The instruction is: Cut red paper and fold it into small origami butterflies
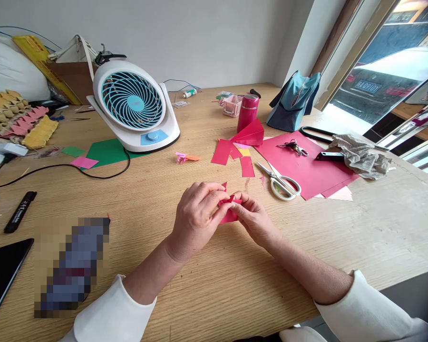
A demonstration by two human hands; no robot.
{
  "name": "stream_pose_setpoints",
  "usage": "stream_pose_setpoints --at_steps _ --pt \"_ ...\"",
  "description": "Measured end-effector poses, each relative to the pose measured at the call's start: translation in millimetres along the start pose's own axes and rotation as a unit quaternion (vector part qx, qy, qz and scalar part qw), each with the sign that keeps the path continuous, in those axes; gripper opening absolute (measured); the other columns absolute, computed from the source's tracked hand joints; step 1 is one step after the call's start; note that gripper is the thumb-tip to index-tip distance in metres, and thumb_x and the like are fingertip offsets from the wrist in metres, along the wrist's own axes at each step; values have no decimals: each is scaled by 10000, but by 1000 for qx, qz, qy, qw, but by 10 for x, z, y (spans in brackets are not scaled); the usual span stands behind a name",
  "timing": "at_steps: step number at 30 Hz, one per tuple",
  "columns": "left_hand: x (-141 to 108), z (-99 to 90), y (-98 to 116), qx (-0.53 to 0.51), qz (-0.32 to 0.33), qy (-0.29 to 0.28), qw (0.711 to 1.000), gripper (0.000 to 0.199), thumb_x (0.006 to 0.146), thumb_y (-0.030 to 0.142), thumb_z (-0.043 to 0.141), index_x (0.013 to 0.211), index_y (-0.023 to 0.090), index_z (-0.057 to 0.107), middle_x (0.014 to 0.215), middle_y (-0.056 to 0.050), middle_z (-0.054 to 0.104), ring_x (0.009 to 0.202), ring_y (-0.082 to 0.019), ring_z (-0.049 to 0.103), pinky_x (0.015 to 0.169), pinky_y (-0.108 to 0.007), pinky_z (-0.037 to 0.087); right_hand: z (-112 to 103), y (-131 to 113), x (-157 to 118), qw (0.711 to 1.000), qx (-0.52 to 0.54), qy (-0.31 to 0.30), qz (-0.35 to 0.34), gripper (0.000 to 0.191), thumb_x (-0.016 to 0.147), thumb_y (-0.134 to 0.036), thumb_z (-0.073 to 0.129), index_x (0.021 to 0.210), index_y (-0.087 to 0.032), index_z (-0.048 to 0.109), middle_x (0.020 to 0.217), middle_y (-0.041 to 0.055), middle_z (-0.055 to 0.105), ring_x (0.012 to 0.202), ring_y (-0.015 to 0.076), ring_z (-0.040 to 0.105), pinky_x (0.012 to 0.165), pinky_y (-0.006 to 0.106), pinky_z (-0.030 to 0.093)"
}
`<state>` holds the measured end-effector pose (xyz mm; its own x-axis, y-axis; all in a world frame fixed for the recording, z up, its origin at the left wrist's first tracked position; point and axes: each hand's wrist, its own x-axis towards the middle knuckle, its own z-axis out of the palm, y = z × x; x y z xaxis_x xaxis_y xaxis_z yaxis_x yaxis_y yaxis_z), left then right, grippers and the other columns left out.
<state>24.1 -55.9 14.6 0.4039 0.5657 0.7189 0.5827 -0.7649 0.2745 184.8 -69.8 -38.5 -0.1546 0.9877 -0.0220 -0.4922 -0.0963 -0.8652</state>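
A small piece of folded red paper is pinched between both hands, just above the wooden table. My left hand is closed on its upper left part, thumb and fingers together. From the right, my right hand grips the same paper between thumb and forefinger. The fingers hide most of the folds. Beyond the hands lie cut red paper pieces and a small pink and orange folded paper figure. White-handled scissors rest to the right, blades partly spread.
Large red sheets lie at the right under keys and a crumpled cloth. A red flask and a blue bag stand behind. At the left are a fan, a marker and a dark-screened device.
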Motion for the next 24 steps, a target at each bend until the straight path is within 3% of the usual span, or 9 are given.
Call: stream_pose_setpoints --at_steps 16,24 --pt "-3 2 19 17 10 -10 1000 67 901 184 672 946 211 630 885 -20 745 811 -195 616 769 -358 472 6 -3 9 1000 -5 -7 -5 243 764 -396 821 816 -211 673 723 -32 592 627 95 470 619 229 416" --pt "-4 4 10 16 18 -11 1000 84 913 170 649 976 224 664 911 -30 741 834 -196 614 788 -360 472 -2 -17 6 999 -28 -2 -28 253 764 -418 810 875 -237 673 809 -9 609 692 121 501 623 244 421"
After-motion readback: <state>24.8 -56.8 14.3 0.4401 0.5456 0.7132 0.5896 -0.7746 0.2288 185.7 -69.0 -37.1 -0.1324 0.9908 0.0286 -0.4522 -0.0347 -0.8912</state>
